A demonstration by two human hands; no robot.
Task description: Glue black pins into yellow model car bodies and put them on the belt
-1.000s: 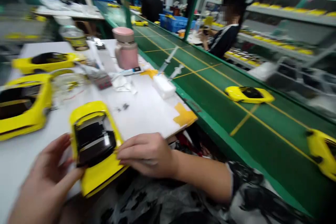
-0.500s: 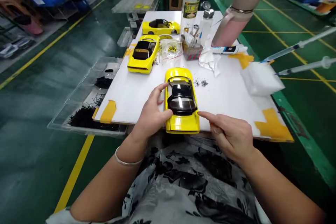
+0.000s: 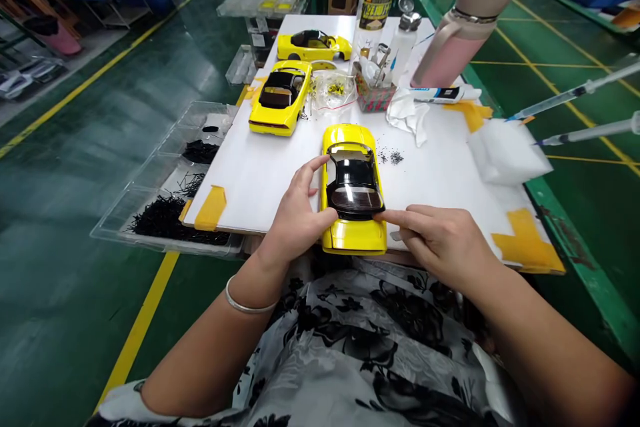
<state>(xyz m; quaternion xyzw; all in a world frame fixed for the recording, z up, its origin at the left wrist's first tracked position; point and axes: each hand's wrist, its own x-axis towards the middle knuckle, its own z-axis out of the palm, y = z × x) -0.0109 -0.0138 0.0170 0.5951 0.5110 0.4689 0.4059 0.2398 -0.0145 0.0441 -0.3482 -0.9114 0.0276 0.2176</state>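
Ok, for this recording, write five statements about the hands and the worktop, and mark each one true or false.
1. The left hand touches the yellow car between the hands. True.
2. The right hand grips the pink flask. False: its index finger is at that car's right side.
3. Two other yellow cars stand on the white board. True.
4. The syringes lie flat on the white board. False: they slant up, tips at the white block.
5. Small black bits lie right of the car between the hands. True.
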